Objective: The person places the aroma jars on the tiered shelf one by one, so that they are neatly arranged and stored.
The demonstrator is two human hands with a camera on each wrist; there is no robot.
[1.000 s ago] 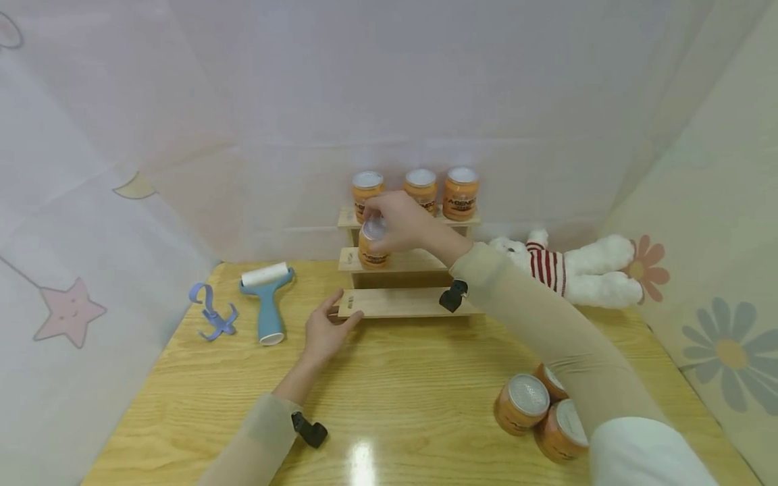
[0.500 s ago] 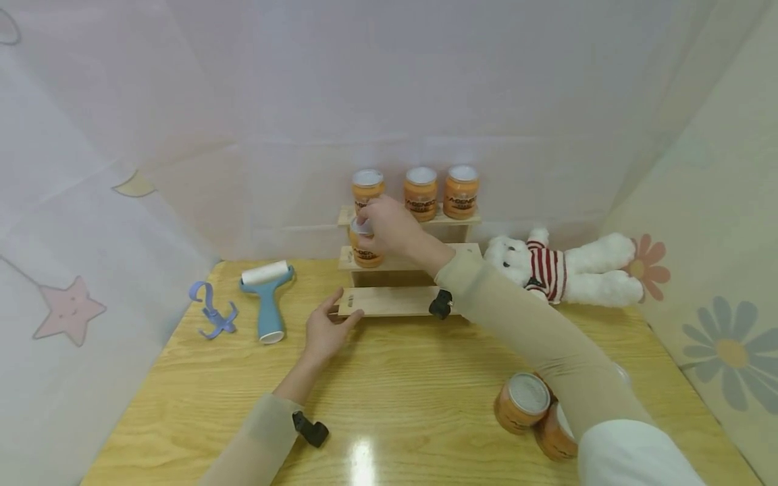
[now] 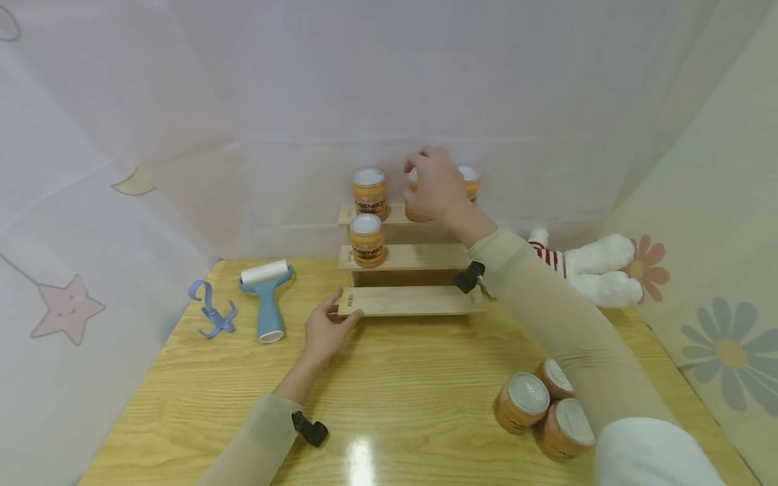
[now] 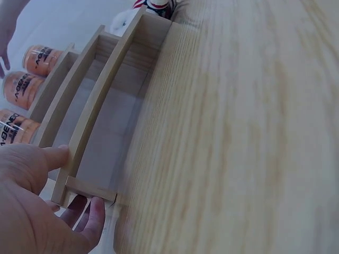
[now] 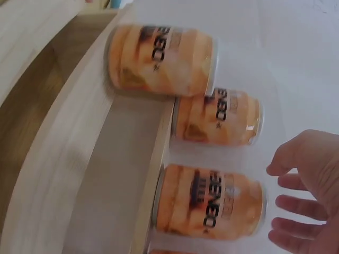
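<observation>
The left hand [image 3: 325, 331] pinches the near left corner of the stepped wooden rack [image 3: 413, 302], thumb on top of the lowest shelf and fingertips beneath it. The right hand [image 3: 439, 185] is raised by the top shelf, its fingers spread and slightly bent, holding nothing; the right wrist view shows a gap between them and the middle can [image 5: 212, 203]. That can stands upright between a left can [image 3: 370, 194] and a right can [image 3: 470, 181], the latter partly hidden by the hand. A lone can [image 3: 367, 241] stands upright at the left end of the middle shelf. Three more cans [image 3: 521, 403] cluster at the right of the table [image 3: 389, 405], near the right sleeve [image 3: 547, 317]
</observation>
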